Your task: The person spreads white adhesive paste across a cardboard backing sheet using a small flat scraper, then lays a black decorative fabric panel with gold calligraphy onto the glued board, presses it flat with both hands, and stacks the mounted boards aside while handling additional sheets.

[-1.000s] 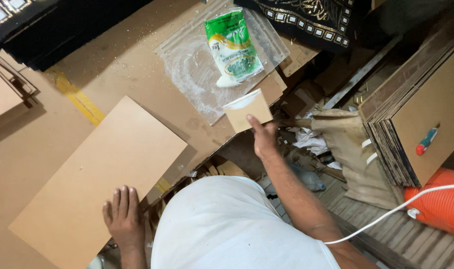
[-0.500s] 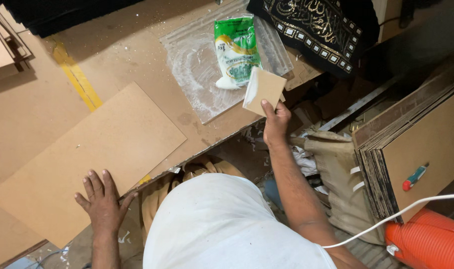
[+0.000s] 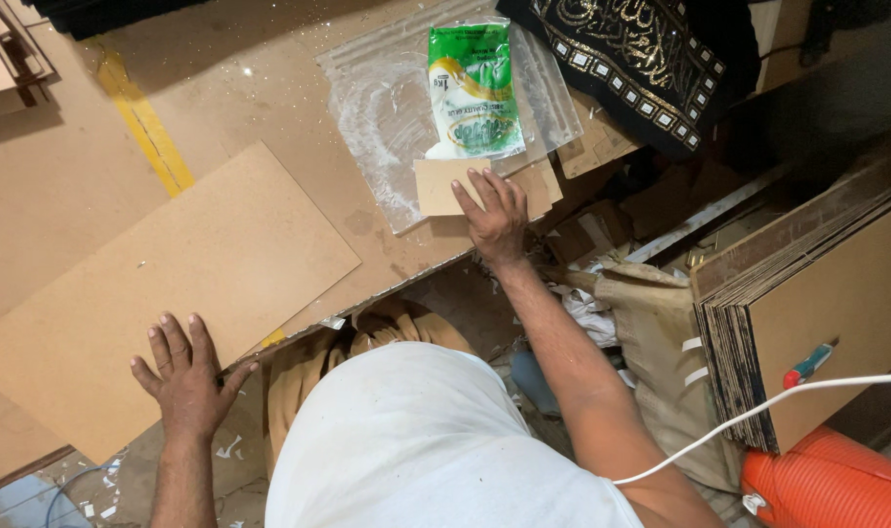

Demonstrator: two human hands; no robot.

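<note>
- Nearest the camera, low on the left, the left hand lies flat with fingers spread, its fingertips on the near edge of a large fibreboard sheet; it grips nothing.
- That sheet is a smooth, matte, tan rectangle, set at a slant on the desk; its near left corner runs out of the picture.
- Further up, the right hand is open, palm down, fingers slightly fanned, pressing a small tan board piece against the desk near its right edge.
- Part of the small piece is covered by the palm, so its full outline is hard to make out; it lies on the lower edge of a clear plastic sheet dusted with white powder.
- Just beyond the fingers, touching the small piece, rests a soft green and white pouch on the same plastic.
- Off to the right, a stack of thin brown boards stands on edge, with a white cable crossing in front and a ribbed orange object cut off at the corner.
- Farthest back, a black cloth with gold ornament drapes over the desk's far right end.
</note>
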